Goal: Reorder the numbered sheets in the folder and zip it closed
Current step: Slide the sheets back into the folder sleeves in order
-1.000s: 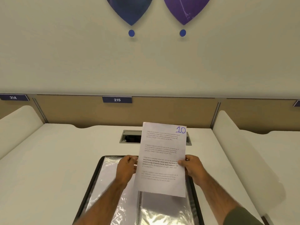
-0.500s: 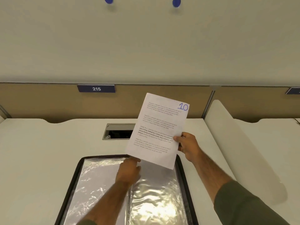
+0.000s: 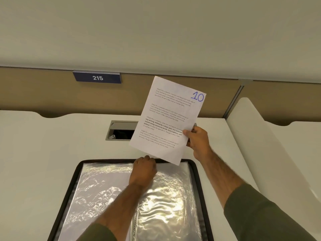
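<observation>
A black-edged zip folder point(image 3: 73, 185) lies open on the white desk, its clear plastic sleeves point(image 3: 104, 188) shining. My right hand point(image 3: 198, 141) pinches the right edge of a printed sheet marked 10 point(image 3: 166, 119) and holds it tilted in the air above the folder's far edge. My left hand point(image 3: 143, 171) lies knuckles-up at the top of the folder near its spine, fingers curled at the top edge of the right-hand sleeve; what they hold is hidden.
A rectangular cable opening point(image 3: 121, 131) sits in the desk behind the folder. A tan partition with a sign reading 215 point(image 3: 97, 77) closes off the back. A white curved divider point(image 3: 251, 136) stands at the right.
My left hand let go of the sheet and dropped to the folder's top edge. My right hand alone lifted the sheet up and to the right, tilting it.
</observation>
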Tool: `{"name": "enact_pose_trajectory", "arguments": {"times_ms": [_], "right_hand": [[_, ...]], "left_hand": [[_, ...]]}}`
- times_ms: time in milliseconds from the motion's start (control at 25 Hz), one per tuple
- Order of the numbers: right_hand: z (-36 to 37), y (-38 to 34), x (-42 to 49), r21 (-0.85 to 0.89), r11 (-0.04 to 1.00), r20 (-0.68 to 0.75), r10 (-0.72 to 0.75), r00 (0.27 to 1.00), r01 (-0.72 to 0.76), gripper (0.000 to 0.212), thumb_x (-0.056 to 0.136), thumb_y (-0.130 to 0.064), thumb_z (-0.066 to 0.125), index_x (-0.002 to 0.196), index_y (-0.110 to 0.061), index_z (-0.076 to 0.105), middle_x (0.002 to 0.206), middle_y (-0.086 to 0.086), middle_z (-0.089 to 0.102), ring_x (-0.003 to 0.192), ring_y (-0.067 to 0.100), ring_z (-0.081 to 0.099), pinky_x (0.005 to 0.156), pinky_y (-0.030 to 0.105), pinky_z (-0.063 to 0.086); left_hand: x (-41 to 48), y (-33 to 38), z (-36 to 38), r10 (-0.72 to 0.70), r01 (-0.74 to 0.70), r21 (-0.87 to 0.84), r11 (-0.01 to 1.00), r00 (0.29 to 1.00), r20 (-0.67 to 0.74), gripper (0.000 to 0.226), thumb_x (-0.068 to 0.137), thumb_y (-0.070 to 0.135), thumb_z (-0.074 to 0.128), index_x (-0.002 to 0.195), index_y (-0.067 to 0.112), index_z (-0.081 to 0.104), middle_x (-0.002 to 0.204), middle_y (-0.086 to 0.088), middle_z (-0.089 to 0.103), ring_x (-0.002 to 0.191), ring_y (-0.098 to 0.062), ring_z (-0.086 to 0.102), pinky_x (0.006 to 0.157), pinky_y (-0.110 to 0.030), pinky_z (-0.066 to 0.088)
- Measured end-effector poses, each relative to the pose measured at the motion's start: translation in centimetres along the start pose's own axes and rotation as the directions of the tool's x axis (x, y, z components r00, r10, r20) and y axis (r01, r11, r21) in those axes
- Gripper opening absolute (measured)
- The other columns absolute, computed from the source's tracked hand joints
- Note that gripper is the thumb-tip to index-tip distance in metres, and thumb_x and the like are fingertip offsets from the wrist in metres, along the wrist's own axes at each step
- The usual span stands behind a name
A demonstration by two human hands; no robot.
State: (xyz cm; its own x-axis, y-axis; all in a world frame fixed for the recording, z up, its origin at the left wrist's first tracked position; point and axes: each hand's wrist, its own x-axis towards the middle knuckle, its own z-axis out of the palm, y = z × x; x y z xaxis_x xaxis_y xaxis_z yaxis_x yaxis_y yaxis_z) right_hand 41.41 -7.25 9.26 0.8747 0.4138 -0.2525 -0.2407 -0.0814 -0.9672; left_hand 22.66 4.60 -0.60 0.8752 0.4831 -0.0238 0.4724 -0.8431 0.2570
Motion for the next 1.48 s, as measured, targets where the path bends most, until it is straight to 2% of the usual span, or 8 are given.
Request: {"name": "enact_pose_trajectory", "arguments": {"times_ms": [160,360,520,720,880,1080,1240,1480], "right_hand": [[0.2,0.4,1.3,0.029,0.999,-0.020,-0.023,1.000,0.023,0.018,0.092,-0.004,0.067,0.107,-0.014,0.069,0.115,0.005,0.073,0.100,0.025,0.073,0.085,0.050,0.061],[0.9,0.7,1.8,0.050,0.998,-0.041,-0.038,0.998,0.040,0.017,0.093,-0.006,0.067,0.107,-0.015,0.069,0.111,0.002,0.075,0.096,0.022,0.073,0.080,0.044,0.062],[0.8,1.2,2.0,0.041,0.998,-0.041,-0.043,0.998,0.045,0.016,0.093,-0.006,0.068,0.106,-0.016,0.070,0.108,0.000,0.076,0.096,0.022,0.074,0.083,0.048,0.062],[0.3,1.7,2.2,0.017,0.999,-0.045,-0.050,0.998,0.051,0.022,0.090,-0.008,0.070,0.112,-0.013,0.070,0.110,0.002,0.075,0.098,0.023,0.073,0.083,0.054,0.061],[0.0,1.7,2.2,0.024,0.998,-0.047,-0.058,0.997,0.060,0.021,0.092,-0.006,0.068,0.112,-0.013,0.070,0.109,0.002,0.075,0.096,0.022,0.074,0.082,0.050,0.062],[-0.4,1.8,2.2,0.040,0.997,-0.047,-0.056,0.997,0.058,0.022,0.093,-0.005,0.067,0.110,-0.018,0.070,0.111,0.001,0.075,0.098,0.022,0.073,0.081,0.045,0.063],[-0.6,2.1,2.3,0.055,0.997,-0.047,-0.060,0.997,0.062,0.022,0.093,-0.005,0.067,0.107,-0.022,0.070,0.111,0.000,0.075,0.097,0.021,0.073,0.082,0.046,0.062],[-0.4,2.1,2.4,0.027,0.998,-0.041,-0.054,0.998,0.055,0.020,0.092,-0.007,0.068,0.109,-0.016,0.072,0.108,0.002,0.076,0.097,0.025,0.073,0.084,0.052,0.061]], "left_hand": [[-0.1,0.0,0.5,0.035,-0.043,-0.143,0.989,0.998,-0.056,0.024,0.087,0.006,0.050,0.087,0.029,0.054,0.086,0.011,0.056,0.082,-0.012,0.051,0.093,-0.031,0.040],[-0.4,-0.1,0.5,0.097,-0.112,-0.132,0.985,0.989,-0.115,0.003,0.092,0.027,0.063,0.090,0.029,0.064,0.092,0.013,0.055,0.087,-0.010,0.048,0.096,-0.028,0.034],[-0.5,0.1,0.6,0.141,-0.155,-0.084,0.984,0.978,-0.151,0.004,0.093,0.026,0.067,0.092,0.028,0.070,0.096,0.012,0.058,0.087,-0.008,0.049,0.091,-0.028,0.041],[-1.0,1.0,0.5,0.100,-0.112,-0.048,0.992,0.973,-0.209,0.017,0.085,0.015,0.073,0.086,0.022,0.057,0.084,0.007,0.056,0.074,-0.009,0.035,0.073,-0.029,0.042],[-1.2,1.4,0.8,0.107,-0.112,-0.019,0.994,0.981,-0.165,0.021,0.086,0.012,0.069,0.084,0.025,0.053,0.081,0.009,0.053,0.074,-0.012,0.038,0.075,-0.030,0.042],[-1.0,1.5,1.3,0.121,-0.122,-0.011,0.992,0.988,-0.096,0.005,0.097,0.024,0.053,0.095,0.028,0.054,0.093,0.011,0.053,0.085,-0.011,0.043,0.087,-0.032,0.042],[-0.5,1.6,1.0,0.076,-0.082,-0.046,0.996,0.990,-0.120,0.002,0.095,0.026,0.060,0.094,0.027,0.061,0.097,0.010,0.052,0.088,-0.012,0.045,0.087,-0.031,0.043],[-0.6,2.0,0.9,0.046,-0.051,-0.052,0.997,0.994,-0.098,0.019,0.097,0.018,0.055,0.081,0.028,0.052,0.077,0.011,0.054,0.076,-0.013,0.048,0.086,-0.033,0.043]]}}
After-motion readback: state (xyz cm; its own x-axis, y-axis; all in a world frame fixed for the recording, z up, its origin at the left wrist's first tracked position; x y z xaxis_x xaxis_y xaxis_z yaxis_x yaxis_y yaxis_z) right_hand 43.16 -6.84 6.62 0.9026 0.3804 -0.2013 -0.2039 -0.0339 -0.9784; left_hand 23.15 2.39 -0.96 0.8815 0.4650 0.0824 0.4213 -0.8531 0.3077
